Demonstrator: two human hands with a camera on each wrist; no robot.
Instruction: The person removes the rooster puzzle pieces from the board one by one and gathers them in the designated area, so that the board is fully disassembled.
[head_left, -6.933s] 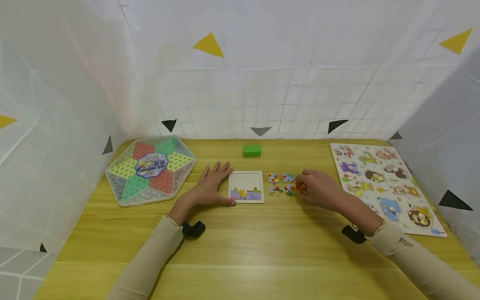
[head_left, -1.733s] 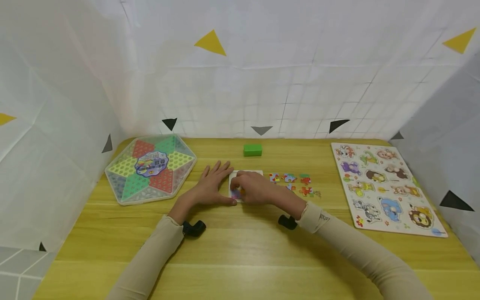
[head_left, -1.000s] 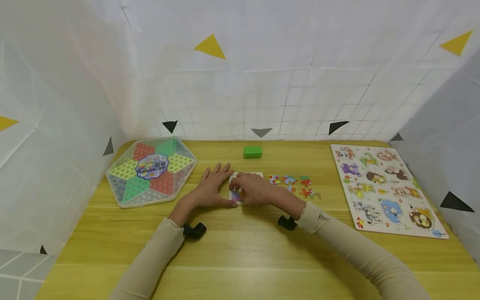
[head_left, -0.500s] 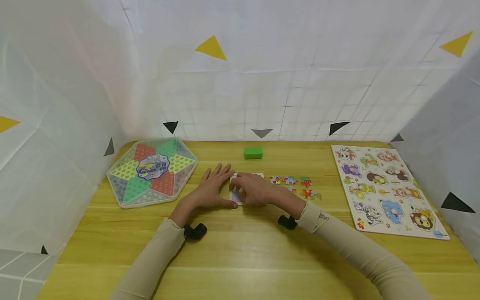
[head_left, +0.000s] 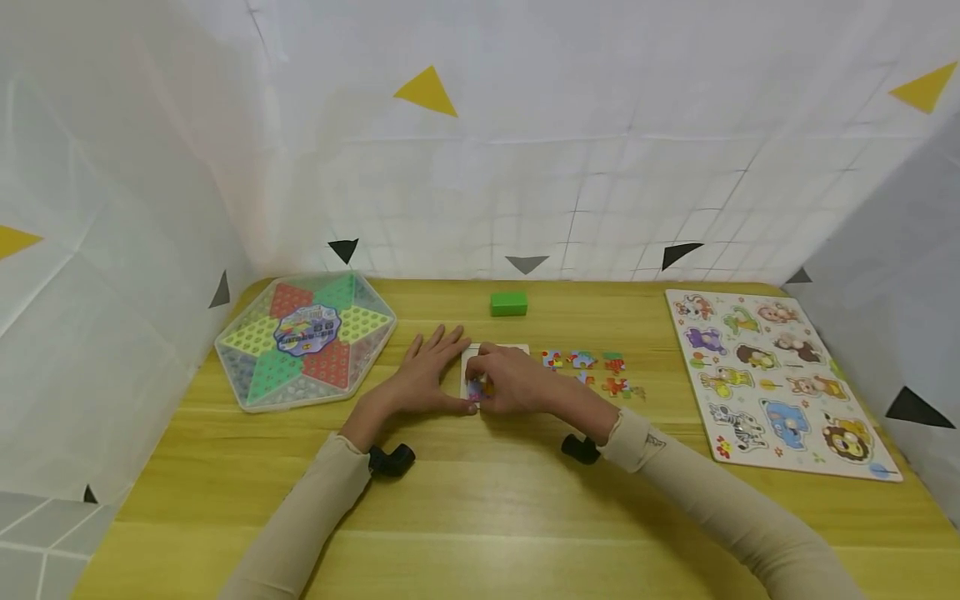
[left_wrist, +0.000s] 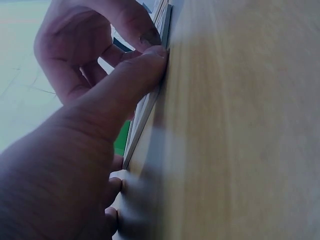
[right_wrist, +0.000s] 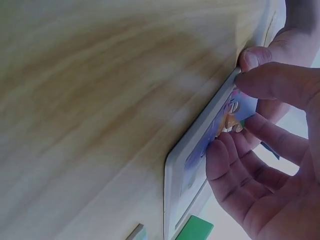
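My left hand [head_left: 420, 379] lies with fingers spread at the left side of a small square puzzle tray [head_left: 523, 347]. Its thumb touches the tray's near left corner, as the right wrist view also shows. Over the tray is my right hand [head_left: 510, 379], fingers bent. It pinches a colourful jigsaw piece [right_wrist: 244, 106] between thumb and fingers, low over the tray's near left part. Purple and orange picture parts show in the tray beneath; the right hand hides most of the rest. Loose jigsaw pieces [head_left: 582, 360] lie in rows right of the tray, some behind the right wrist.
A green block [head_left: 509, 304] stands behind the tray. On the left lies a hexagonal Chinese checkers box [head_left: 306, 342]; on the right, a white animal peg board [head_left: 780, 383]. White sheeting [head_left: 570, 167] hangs along the table's back and sides.
Since the oldest frame, my right hand has moved left from the loose pieces to the tray. Over the last second it shifts only slightly. My left hand stays in place.
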